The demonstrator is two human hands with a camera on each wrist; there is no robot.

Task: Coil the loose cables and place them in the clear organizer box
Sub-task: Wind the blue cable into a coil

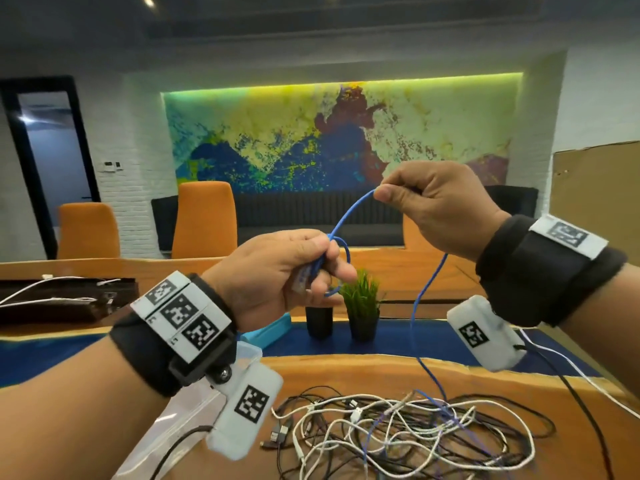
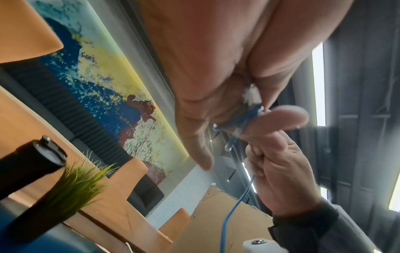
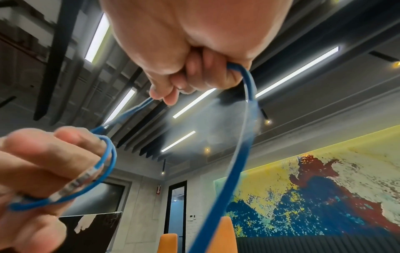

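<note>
Both hands are raised above the table with a blue cable between them. My left hand pinches a small coil of it together with its clear plug; the loops wrap round the fingers. My right hand pinches the cable higher up, to the right. From there the blue cable hangs down into a tangled pile of black and white cables on the wooden table. The clear organizer box lies at the lower left, largely hidden by my left wrist.
Two small black pots, one with a green plant, stand on the table's blue strip beyond the pile. White cables lie on a dark object at far left. Orange chairs and a sofa stand behind.
</note>
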